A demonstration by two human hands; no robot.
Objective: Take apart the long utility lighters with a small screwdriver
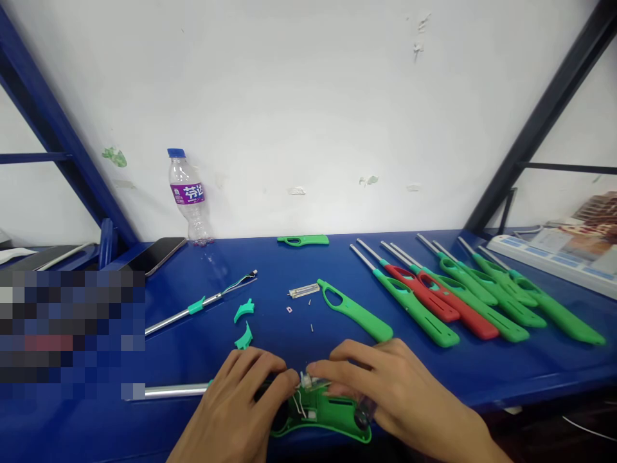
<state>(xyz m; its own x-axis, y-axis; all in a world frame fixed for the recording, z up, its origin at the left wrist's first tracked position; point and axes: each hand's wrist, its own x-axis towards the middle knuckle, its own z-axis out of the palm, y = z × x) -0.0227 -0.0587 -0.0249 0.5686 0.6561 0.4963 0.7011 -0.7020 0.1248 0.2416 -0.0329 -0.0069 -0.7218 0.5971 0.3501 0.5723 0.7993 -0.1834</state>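
Note:
An opened green gas lighter [332, 415] lies at the front edge of the table, its inside facing up with thin white wires showing. Its silver barrel [176, 391] points left, passing behind my left hand [241, 402]. That hand is closed around the lighter's left end, thumb and fingers near its inner parts. My right hand [395, 386] pinches a small clear part [311, 381] just above the shell. A dark, round-ended object [365, 413] shows under the right palm; its kind is hidden.
Beyond my hands lie a green shell half [359, 312], a clear fuel tank [303, 291], teal triggers [244, 311], tiny screws and a loose barrel [197, 305]. Several green and red lighters [414, 308] line the right. A bottle [190, 199] and phone [158, 255] stand back left.

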